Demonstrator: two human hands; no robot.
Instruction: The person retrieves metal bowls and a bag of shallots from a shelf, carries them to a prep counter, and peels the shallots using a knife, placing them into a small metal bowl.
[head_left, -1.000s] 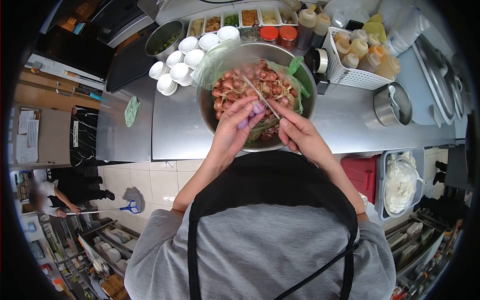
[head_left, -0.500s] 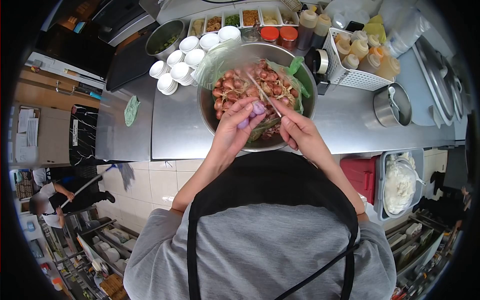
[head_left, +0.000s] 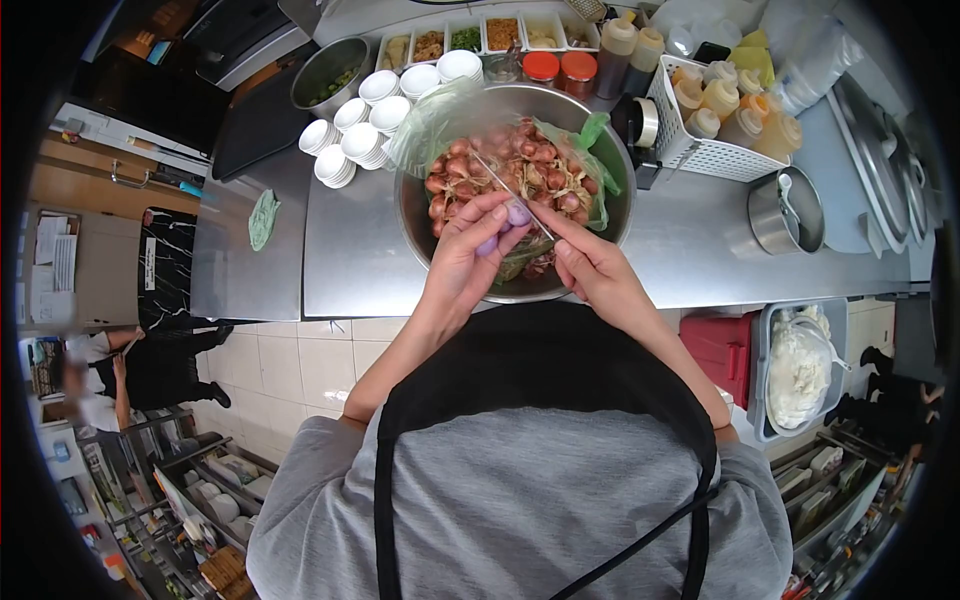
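My left hand (head_left: pixel 470 242) is closed on peeled purple shallots (head_left: pixel 487 245), with one held up between thumb and fingertips. My right hand (head_left: pixel 590 260) grips a thin knife (head_left: pixel 497 177), whose blade slants up and left beside the upper shallot. Both hands are over the near part of a large steel bowl (head_left: pixel 412 225). Many red-brown unpeeled shallots (head_left: pixel 460 165) fill the bowl, inside a green plastic bag (head_left: pixel 594 130) spread open over its rim.
Stacked white cups (head_left: pixel 388 115) stand left of the bowl. Behind it are red-lidded jars (head_left: pixel 578 74). A white basket of bottles (head_left: pixel 725 158) and a steel pot (head_left: pixel 785 212) stand to the right. A green cloth (head_left: pixel 263 220) lies left. Another person (head_left: pixel 160 370) is at far left.
The knife has swung down and left against the shallot, and my right hand has shifted slightly. The other person has moved, and their mop is out of sight. My left hand stays put.
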